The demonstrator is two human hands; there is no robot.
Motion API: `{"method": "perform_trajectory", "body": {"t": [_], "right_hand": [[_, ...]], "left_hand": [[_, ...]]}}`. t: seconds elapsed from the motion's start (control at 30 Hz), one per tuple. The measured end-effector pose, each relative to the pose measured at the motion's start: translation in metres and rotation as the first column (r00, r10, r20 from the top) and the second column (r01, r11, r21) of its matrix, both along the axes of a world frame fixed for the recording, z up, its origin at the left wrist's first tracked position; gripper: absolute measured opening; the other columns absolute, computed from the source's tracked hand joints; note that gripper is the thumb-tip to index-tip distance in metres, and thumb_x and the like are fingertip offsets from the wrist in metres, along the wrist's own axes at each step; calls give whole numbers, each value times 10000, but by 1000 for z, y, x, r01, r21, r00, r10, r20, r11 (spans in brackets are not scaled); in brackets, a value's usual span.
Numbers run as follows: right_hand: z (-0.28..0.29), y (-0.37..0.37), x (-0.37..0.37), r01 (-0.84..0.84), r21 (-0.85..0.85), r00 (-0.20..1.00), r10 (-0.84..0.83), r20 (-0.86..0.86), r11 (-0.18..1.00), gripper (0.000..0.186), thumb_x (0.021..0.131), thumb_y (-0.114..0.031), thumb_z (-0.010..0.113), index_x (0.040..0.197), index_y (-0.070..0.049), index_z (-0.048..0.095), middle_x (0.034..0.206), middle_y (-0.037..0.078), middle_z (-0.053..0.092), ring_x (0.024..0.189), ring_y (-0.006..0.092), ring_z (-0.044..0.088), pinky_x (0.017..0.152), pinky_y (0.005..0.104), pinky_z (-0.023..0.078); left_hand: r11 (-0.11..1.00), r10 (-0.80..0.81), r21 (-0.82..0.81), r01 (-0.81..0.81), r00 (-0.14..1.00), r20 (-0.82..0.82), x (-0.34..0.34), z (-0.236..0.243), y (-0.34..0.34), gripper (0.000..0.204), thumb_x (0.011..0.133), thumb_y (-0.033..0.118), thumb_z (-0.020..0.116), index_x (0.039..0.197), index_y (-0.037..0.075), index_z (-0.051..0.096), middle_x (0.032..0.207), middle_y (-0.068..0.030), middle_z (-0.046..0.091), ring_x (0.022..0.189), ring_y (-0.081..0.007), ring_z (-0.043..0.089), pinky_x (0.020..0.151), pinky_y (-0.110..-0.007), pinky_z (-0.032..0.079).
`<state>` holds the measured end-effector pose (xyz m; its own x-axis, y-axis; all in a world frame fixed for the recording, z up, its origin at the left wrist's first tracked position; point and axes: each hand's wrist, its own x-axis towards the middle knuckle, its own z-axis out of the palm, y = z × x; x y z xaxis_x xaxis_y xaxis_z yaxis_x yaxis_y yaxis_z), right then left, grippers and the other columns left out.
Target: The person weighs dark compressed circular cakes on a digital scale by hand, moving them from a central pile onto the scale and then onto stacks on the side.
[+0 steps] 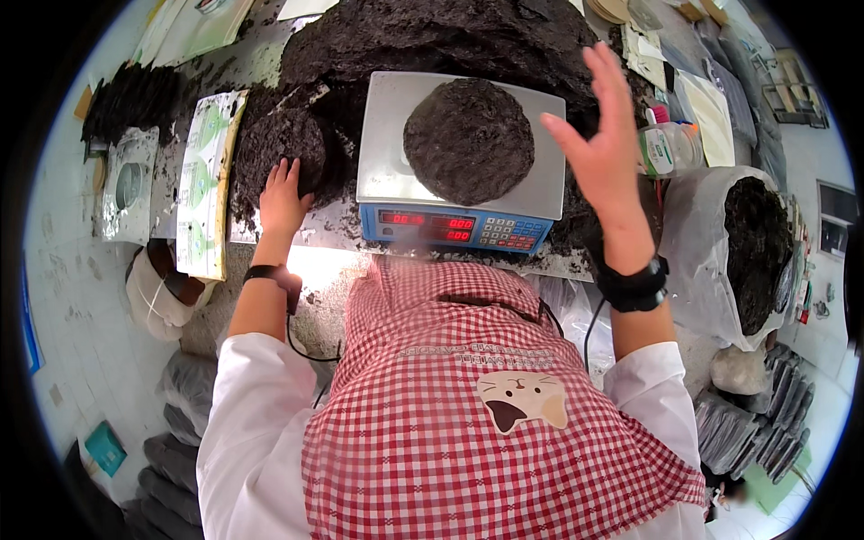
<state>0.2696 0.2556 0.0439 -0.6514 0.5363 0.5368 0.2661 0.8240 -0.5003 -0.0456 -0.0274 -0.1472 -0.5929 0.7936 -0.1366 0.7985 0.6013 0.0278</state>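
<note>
A round flat disc of dark shredded material (468, 139) lies on the steel pan of a blue electronic scale (389, 171) in front of me. My left hand (283, 200) rests flat on a second dark disc (283, 144) on the table to the left of the scale. My right hand (601, 144) is raised in the air to the right of the scale, fingers spread, holding nothing. A big heap of the same dark material (450, 36) rises behind the scale.
Green-and-white printed wrappers (209, 180) lie stacked at the left of the table. A plastic bottle (670, 148) stands at the right. A white sack full of dark material (756, 252) sits at the right, with packed bundles (756, 414) on the floor below.
</note>
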Motion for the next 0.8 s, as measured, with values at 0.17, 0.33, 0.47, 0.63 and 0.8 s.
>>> {"method": "perform_trajectory", "body": {"t": [0.17, 0.33, 0.47, 0.63, 0.8], "right_hand": [[-84, -36, -13, -60, -54, 882, 78, 464, 997, 822, 747, -385, 715, 1392, -43, 337, 1472, 200, 266, 1347, 348, 287, 1104, 439, 259], [-122, -71, 5, -199, 16, 705, 132, 697, 980, 792, 763, -332, 714, 1396, -47, 332, 1456, 196, 297, 1334, 341, 306, 1093, 444, 274], [-80, -57, -21, -86, -285, 746, 252, 617, 955, 743, 754, -292, 725, 1381, -111, 371, 1421, 194, 345, 1147, 350, 514, 955, 426, 439], [-106, -40, -62, -57, -279, 762, 222, 609, 959, 518, 717, -179, 714, 1193, -103, 523, 1195, 192, 485, 907, 350, 617, 756, 426, 522], [-148, -39, -64, -72, -271, 896, 182, 406, 960, 254, 716, -134, 659, 937, -63, 558, 820, 110, 604, 695, 288, 629, 616, 379, 522]], "left_hand": [[1000, -6, -7, 6, 1000, -28, 2, -1, 6, 707, 734, 133, 671, 1377, 88, 379, 1406, -121, 412, 1310, -297, 367, 1023, -388, 398], [993, 65, -98, -66, 998, -16, 1, 11, 17, 712, 736, 132, 683, 1372, 53, 372, 1391, -148, 420, 1314, -311, 360, 1041, -394, 378], [978, -74, 195, 70, 997, 14, 28, 58, 39, 703, 756, 173, 700, 1360, 15, 375, 1407, -172, 395, 1312, -325, 363, 1051, -401, 360], [840, -482, 353, 411, 865, 140, 140, 67, 91, 876, 713, 349, 742, 1379, -43, 327, 1450, -214, 314, 1356, -308, 299, 1118, -391, 253], [902, -422, 171, 397, 895, 143, 159, 62, 104, 890, 714, 353, 738, 1383, -52, 314, 1470, -197, 282, 1377, -295, 259, 1124, -371, 243]]}}
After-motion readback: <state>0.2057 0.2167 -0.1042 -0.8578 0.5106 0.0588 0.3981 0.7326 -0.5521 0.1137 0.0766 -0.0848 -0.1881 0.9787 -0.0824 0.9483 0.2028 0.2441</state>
